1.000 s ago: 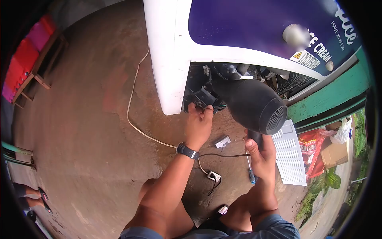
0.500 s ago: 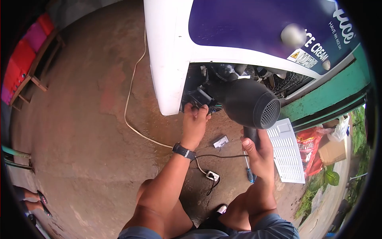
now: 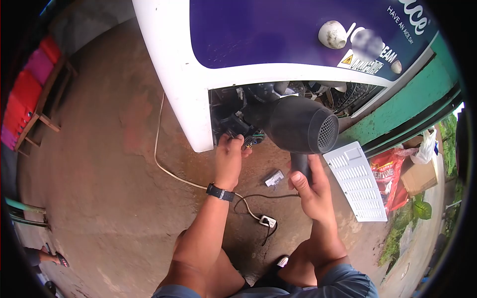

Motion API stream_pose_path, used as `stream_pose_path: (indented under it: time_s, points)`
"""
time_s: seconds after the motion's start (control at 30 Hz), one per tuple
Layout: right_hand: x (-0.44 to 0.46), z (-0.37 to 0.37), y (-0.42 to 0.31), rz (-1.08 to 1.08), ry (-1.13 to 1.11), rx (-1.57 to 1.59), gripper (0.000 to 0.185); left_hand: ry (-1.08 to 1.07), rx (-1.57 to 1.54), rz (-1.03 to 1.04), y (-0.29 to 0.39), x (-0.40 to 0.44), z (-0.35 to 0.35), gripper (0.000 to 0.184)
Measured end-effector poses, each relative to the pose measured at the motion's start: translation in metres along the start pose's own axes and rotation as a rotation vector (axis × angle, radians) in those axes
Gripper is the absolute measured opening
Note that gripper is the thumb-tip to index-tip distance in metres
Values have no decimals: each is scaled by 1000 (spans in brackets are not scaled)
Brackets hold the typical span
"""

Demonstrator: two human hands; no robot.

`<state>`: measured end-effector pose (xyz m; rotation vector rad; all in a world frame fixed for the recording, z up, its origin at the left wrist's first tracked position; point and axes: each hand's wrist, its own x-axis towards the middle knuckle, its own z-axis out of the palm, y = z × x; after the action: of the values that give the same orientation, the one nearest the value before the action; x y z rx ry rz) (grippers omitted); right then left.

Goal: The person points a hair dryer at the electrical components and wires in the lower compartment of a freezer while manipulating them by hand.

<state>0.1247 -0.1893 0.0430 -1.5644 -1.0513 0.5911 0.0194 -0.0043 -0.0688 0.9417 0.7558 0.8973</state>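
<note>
My right hand (image 3: 316, 191) is wrapped round the handle of a black hair dryer (image 3: 298, 124). The dryer's nozzle points left, into the open lower compartment (image 3: 360, 99) of a white and purple ice cream freezer (image 3: 171, 64). At the compartment's left end my left hand (image 3: 229, 159) pinches a black boxy component (image 3: 232, 124) that has wires (image 3: 256, 139) beside it. My fingers partly hide this part, and the dryer covers some of the machinery behind. A dark cord (image 3: 263, 195) runs left from below the dryer.
On the concrete floor lie a small grey-white box (image 3: 274, 178) and a white socket (image 3: 268, 221) with a plug in it. A white slotted panel (image 3: 355, 181) leans at right, near a red bag (image 3: 382, 171) and a cardboard box (image 3: 420, 176). Another person's foot (image 3: 61, 260) shows at lower left.
The view has shifted, so the freezer, dryer and both hands appear further left. Both grips stay the same. The blue-handled screwdriver seen earlier beside my right forearm is now out of sight.
</note>
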Motion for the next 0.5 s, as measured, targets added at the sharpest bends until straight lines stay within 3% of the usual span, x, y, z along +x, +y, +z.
stream_pose_path:
  time_s: [0.5]
  points:
    - [6, -7, 10, -17, 5, 35, 57, -24, 45, -3, 1, 1, -2, 24]
